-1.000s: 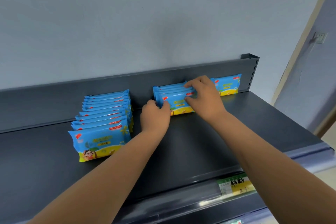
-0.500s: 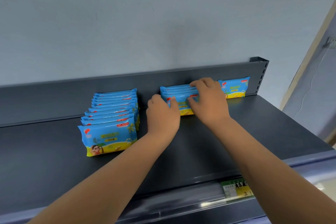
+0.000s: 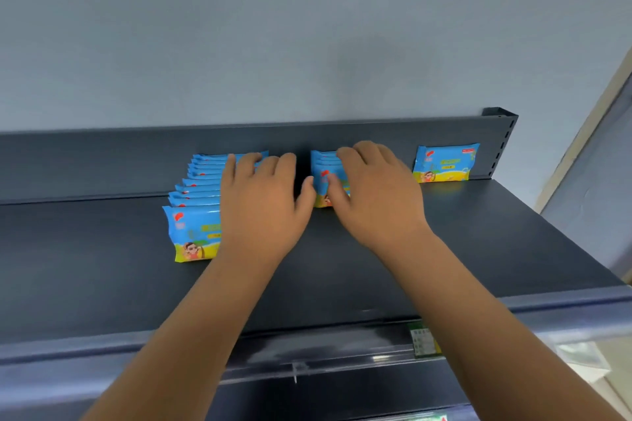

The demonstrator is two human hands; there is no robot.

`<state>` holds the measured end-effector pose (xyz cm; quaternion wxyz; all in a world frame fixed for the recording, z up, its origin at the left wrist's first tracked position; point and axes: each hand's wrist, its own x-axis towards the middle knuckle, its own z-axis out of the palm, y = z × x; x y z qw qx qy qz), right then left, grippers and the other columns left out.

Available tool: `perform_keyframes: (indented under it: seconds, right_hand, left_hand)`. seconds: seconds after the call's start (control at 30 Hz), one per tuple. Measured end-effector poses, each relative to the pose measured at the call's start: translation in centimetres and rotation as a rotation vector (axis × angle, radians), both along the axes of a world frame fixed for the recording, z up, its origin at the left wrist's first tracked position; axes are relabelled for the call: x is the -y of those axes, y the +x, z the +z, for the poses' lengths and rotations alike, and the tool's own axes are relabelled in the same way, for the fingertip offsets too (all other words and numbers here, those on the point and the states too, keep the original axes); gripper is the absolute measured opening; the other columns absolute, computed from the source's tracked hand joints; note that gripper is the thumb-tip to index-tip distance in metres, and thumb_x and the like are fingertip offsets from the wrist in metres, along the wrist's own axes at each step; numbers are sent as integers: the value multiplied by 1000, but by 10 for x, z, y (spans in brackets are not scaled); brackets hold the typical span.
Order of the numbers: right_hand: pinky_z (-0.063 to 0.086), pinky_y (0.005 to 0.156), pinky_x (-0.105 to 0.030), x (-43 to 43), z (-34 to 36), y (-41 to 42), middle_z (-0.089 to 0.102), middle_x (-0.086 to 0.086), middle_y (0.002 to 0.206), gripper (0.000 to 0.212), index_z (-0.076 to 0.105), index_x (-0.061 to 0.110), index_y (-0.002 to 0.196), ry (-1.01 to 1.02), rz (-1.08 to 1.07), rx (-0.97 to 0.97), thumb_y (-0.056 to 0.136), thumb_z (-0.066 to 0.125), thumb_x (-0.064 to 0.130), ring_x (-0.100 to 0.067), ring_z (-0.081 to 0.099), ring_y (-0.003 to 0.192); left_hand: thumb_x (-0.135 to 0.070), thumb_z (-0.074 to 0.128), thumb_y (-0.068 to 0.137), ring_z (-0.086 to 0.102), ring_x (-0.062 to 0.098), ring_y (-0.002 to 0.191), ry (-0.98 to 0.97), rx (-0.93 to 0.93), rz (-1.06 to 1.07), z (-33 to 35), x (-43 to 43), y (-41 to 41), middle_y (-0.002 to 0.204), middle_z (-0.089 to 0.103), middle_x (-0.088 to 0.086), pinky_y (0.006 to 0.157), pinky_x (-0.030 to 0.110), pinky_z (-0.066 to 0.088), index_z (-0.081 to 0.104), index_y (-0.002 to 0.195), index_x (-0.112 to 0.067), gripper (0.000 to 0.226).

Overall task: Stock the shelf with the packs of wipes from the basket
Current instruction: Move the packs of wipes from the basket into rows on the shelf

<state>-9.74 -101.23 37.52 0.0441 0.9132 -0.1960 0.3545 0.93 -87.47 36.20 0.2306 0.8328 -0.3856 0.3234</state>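
Change: left hand (image 3: 260, 205) shifted over the left row (image 3: 195, 215), fingers spread flat.
Right hand (image 3: 372, 195): clamped on middle row (image 3: 323, 171), long axis crosswise, directly beneath.

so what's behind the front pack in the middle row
More upright packs, their top edges showing in front of the shelf's back panel. The right hand covers most of the row, so their count stays hidden.

Three groups of wipes (image 3: 191, 232) — one shelf (image 3: 342, 267) — two hands (image 3: 261, 205).
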Motion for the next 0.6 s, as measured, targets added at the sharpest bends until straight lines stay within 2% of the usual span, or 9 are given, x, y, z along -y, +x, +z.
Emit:
perform_keyframes:
  seconds: [0.1,0.27,0.4,0.6]
  right_hand:
    - [50,83,-42,-30,7,7,64,-6,114,46,61,11,125,3,86,12,96,45,43,-30,59,105]
    - [50,79,-44,-106,23,30,65,-6,106,40,66,12,115,-11,303,78,97,46,41,-30,58,99]
    - [50,72,-43,-180,25,54,65,-5,93,34,68,14,101,-26,508,114,99,46,40,-30,58,90]
    - [46,61,-38,-305,-7,90,62,-5,82,28,66,15,87,-25,804,46,97,54,38,-30,58,79]
  left_hand:
    - [-45,49,97,61,36,104,-140,-82,-4,13,-42,3,105,74,7,88,45,50,69,117,-12,44]
    - [-44,51,97,61,37,98,-189,-21,199,25,-124,5,104,74,8,83,47,49,70,112,-12,40]
    - [-45,52,99,62,38,91,-185,-54,356,4,-196,3,97,74,8,72,47,50,71,106,-11,40]
    - [-54,40,100,63,38,86,-88,-162,642,-40,-322,-9,93,73,8,71,46,50,71,107,-14,51]
